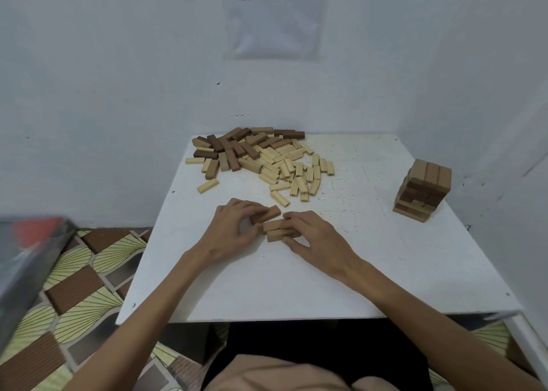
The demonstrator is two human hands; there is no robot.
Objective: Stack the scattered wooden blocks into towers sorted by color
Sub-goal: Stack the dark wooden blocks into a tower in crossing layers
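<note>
A white counter (326,272) fills mid-frame, set against a pale wall with a printed sheet (275,16) at top centre. A scattered pile of light and dark wooden blocks (258,159) lies at the counter's upper centre; a block tower (424,189) stands at centre right. Just below the pile, the left hand (234,230) has its grip clamped on a brown block (265,215), tilted beside two tan blocks (277,230), which the right hand (314,236) pinches between fingers and thumb.
</note>
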